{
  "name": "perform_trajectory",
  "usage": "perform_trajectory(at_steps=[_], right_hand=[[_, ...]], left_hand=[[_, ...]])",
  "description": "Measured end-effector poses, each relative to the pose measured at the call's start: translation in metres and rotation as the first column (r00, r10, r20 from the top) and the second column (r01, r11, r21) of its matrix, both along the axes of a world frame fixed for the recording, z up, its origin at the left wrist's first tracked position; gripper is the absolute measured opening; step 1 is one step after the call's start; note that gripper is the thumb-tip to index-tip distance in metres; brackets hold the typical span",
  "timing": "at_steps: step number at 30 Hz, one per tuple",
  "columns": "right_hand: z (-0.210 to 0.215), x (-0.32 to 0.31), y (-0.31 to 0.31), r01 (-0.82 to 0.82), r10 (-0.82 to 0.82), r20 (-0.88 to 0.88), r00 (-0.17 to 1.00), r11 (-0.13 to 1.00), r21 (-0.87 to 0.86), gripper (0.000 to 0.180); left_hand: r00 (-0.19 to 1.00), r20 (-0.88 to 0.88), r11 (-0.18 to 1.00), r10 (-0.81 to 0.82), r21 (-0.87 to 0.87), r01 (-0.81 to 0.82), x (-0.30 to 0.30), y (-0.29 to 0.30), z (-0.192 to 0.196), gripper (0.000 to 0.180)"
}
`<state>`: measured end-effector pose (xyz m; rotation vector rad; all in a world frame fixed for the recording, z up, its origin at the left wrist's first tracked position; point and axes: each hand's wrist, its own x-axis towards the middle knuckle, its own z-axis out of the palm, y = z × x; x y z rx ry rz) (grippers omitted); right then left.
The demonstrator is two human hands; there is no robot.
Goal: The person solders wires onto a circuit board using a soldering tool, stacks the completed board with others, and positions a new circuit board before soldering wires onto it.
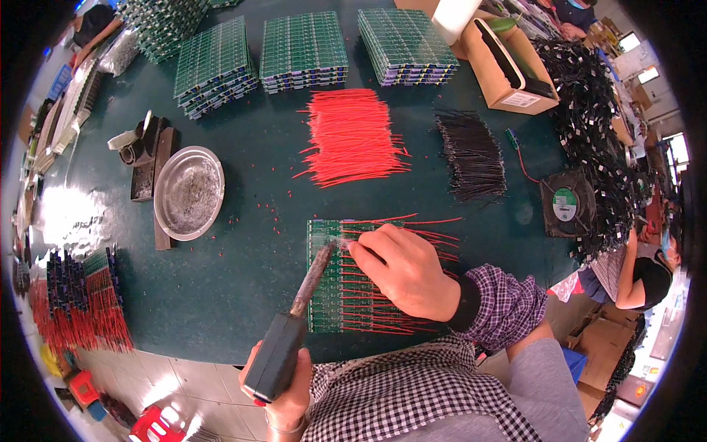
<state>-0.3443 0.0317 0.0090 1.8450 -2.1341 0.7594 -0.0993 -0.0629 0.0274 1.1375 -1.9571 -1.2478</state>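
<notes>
My left hand (300, 385) grips the dark handle of a soldering iron (275, 359). Its long brownish barrel slants up to the right, and the tip meets a green circuit board panel (322, 318) lying flat at the table's near side. Above the panel, my right hand (414, 274) is closed, thumb and finger pinched beside the iron's tip on what looks like a red wire, mostly hidden by the fingers. Rows of red wires (361, 310) run across the panel, their loose ends reaching to the right beneath my right hand. A faint whitish haze shows around the tip.
Beyond the panel lie a pile of red wires (350, 138) and black wires (473, 156). A metal bowl (163, 214) stands left. Stacked boards (303, 48) line the back; wired boards (81, 295) sit near left. A small fan (568, 202) and a cardboard box (508, 66) are right.
</notes>
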Motion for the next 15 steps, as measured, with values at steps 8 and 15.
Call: perform_trajectory(at_steps=[8,15], right_hand=[[0.0019,0.0003,-0.0002,0.001,-0.001,-0.011,1.0,1.0,0.012,0.024],[0.0055,0.0025,0.0015,-0.002,-0.001,0.053,0.999,0.999,0.047,0.032]], left_hand=[[0.994,-0.036,0.986,0.1,0.14,-0.094,0.011,0.0051,-0.005,0.032],[0.994,-0.04,0.99,0.104,0.095,-0.1,0.0053,0.0071,-0.0019,0.034]])
